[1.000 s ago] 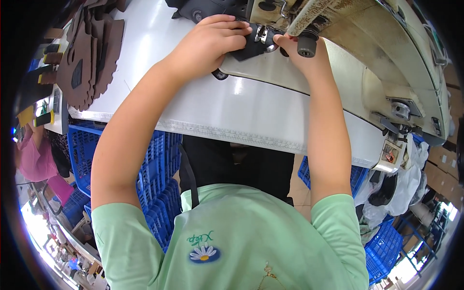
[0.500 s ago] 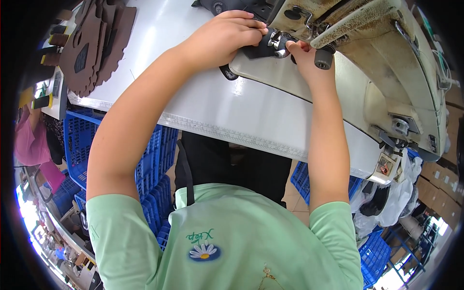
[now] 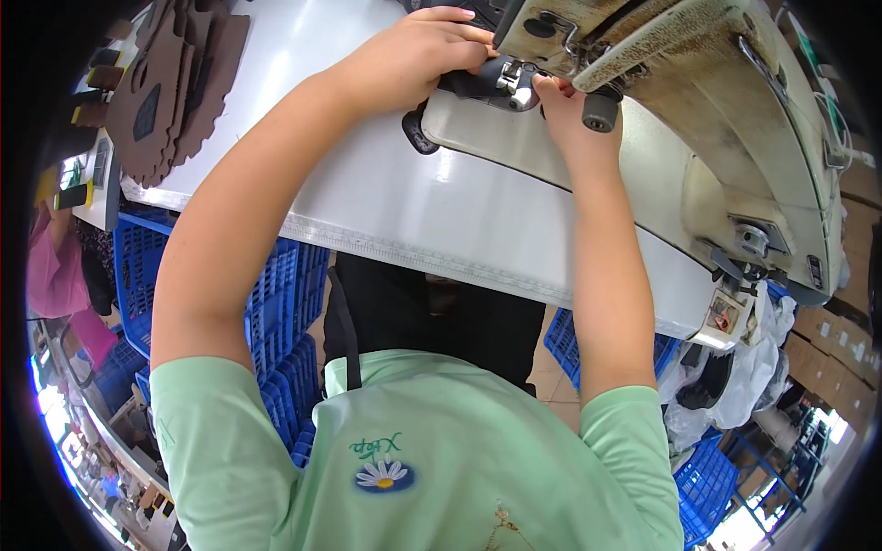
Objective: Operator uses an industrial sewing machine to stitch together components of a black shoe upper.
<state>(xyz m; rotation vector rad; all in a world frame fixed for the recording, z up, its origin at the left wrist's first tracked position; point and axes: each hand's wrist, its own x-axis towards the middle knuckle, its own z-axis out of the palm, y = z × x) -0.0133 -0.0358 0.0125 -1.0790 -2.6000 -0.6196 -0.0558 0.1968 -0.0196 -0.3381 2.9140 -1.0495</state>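
Note:
At the sewing machine (image 3: 698, 119), a black piece of material (image 3: 475, 84) lies under the metal presser foot (image 3: 516, 81). My left hand (image 3: 418, 62) rests over its left side, thumb and fingers pressed together on it; the fingers partly hide the piece. On the other side of the presser foot, my right hand (image 3: 574, 106) has its thumb and finger pinched at the piece's right edge. The machine head hides some of those fingertips. A black rounded tab (image 3: 419, 131) sticks out below my left hand over the edge of the machine bed (image 3: 496, 133).
Brown cut pieces with scalloped edges (image 3: 165, 101) are stacked on the white table (image 3: 367, 193) at far left. A ruler strip (image 3: 404, 248) runs along its front edge. Thread spools (image 3: 75, 196) stand beyond. Blue crates (image 3: 138, 266) sit below, left and right. Another person in pink (image 3: 55, 266) is at left.
The black piece has turned at the presser foot, and its rounded tab shows more. Both hands stay on the piece; the whole view has shifted slightly.

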